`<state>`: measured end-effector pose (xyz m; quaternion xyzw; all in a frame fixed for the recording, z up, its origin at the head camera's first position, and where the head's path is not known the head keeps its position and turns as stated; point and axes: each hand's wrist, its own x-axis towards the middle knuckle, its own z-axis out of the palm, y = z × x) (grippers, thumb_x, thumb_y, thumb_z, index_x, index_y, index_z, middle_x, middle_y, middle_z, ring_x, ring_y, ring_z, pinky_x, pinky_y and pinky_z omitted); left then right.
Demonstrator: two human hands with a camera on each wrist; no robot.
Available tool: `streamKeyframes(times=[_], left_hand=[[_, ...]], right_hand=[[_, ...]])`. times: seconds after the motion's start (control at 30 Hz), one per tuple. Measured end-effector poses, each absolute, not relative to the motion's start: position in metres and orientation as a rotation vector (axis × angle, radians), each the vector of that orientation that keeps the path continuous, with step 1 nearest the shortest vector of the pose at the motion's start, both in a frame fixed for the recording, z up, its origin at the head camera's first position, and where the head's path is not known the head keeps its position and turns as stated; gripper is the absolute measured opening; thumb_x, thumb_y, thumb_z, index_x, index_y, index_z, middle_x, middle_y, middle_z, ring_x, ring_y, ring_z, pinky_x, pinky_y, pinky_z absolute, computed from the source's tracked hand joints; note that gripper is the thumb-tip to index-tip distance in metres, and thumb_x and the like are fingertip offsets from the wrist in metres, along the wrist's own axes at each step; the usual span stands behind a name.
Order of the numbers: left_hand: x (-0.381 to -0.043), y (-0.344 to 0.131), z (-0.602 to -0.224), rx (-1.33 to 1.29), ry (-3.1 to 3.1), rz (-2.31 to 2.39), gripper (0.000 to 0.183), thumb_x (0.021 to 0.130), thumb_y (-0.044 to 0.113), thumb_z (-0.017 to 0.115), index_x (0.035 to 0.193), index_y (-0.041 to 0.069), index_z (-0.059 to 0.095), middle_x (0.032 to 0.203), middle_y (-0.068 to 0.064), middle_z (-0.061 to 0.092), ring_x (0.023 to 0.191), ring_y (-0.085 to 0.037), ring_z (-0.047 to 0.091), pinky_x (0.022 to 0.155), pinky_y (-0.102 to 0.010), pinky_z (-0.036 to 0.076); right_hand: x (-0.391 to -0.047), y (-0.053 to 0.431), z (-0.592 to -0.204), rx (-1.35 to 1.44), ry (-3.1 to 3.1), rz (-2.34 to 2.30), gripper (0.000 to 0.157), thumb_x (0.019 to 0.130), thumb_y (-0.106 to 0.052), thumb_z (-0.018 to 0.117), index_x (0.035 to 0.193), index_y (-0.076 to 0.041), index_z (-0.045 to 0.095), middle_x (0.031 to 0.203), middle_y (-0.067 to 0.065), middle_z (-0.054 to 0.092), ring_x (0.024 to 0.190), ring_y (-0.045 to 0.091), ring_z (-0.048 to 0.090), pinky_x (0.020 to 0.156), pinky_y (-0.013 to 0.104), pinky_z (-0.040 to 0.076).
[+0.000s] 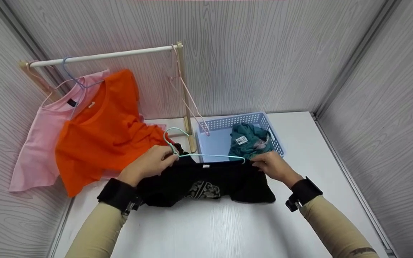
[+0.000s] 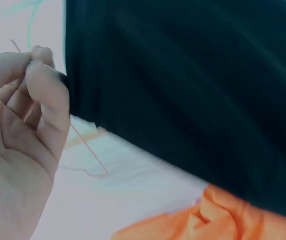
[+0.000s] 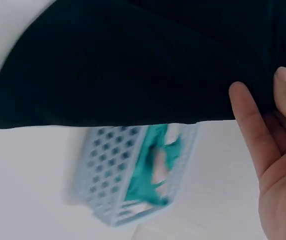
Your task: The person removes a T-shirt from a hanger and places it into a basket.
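Observation:
A black T-shirt (image 1: pixel 206 175) with a pale printed patch hangs between both hands, its neckline toward the top. A mint-green clothes hanger (image 1: pixel 210 155) lies along the neckline, its hook upward and its right end at the shirt's right shoulder. My left hand (image 1: pixel 154 160) pinches the hanger just below the hook; in the left wrist view the black cloth hangs beside the fingertips (image 2: pixel 45 82). With thumb and fingers, my right hand (image 1: pixel 272 165) pinches the shirt's shoulder near the hanger's right end. The hanger's left part is hidden behind the left hand and cloth.
A rack with a white rail (image 1: pixel 109 55) stands at the left, bearing an orange shirt (image 1: pixel 102 132), a pink shirt (image 1: pixel 36 143) and a bare pink hanger (image 1: pixel 188 93). Behind the black shirt sits a blue basket (image 1: pixel 213 141) holding a teal garment (image 1: pixel 245 143). Walls enclose the table.

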<state>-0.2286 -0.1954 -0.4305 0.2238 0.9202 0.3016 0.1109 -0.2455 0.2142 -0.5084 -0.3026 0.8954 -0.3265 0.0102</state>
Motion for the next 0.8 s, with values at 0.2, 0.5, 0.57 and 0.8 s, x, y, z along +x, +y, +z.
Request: streamKeyframes(times=[0.2,0.5,0.57,0.8], left_hand=[[-0.224,-0.200,-0.426,0.620,2.631,0.972,0.021,0.100,0.028,0.055,0.098,0.012,0.068,0.076,-0.003,0.060,0.060,-0.014,0.057,0.059,-0.030,0.054],[-0.218,-0.182,-0.420,0.582,2.594,1.063,0.021,0.098,0.026,0.057,0.088,0.013,0.070,0.076,-0.006,0.070,0.058,-0.015,0.066,0.048,-0.031,0.055],[-0.220,-0.174,-0.421,0.581,2.596,1.059,0.022,0.098,0.027,0.057,0.087,0.013,0.070,0.077,-0.006,0.071,0.057,-0.015,0.067,0.048,-0.030,0.055],[-0.227,-0.142,-0.424,0.596,2.685,0.948,0.027,0.099,0.028,0.055,0.086,0.012,0.072,0.073,0.002,0.072,0.058,-0.010,0.064,0.058,-0.026,0.054]], right_hand=[[-0.244,0.216,-0.510,-0.902,2.861,-1.004,0.013,0.091,-0.006,0.065,0.098,-0.008,0.076,0.090,0.007,0.075,0.072,0.015,0.070,0.060,0.022,0.056],[-0.234,0.179,-0.517,-1.009,2.932,-0.950,0.015,0.093,-0.008,0.062,0.102,-0.008,0.074,0.098,0.005,0.075,0.094,0.019,0.071,0.082,0.038,0.057],[-0.231,0.168,-0.521,-1.024,2.922,-0.949,0.016,0.094,-0.009,0.061,0.103,-0.008,0.073,0.100,0.005,0.075,0.096,0.020,0.070,0.085,0.038,0.057],[-0.211,0.126,-0.534,-1.127,2.818,-0.953,0.020,0.093,-0.019,0.065,0.110,-0.009,0.070,0.105,0.003,0.072,0.102,0.018,0.067,0.090,0.037,0.054]])
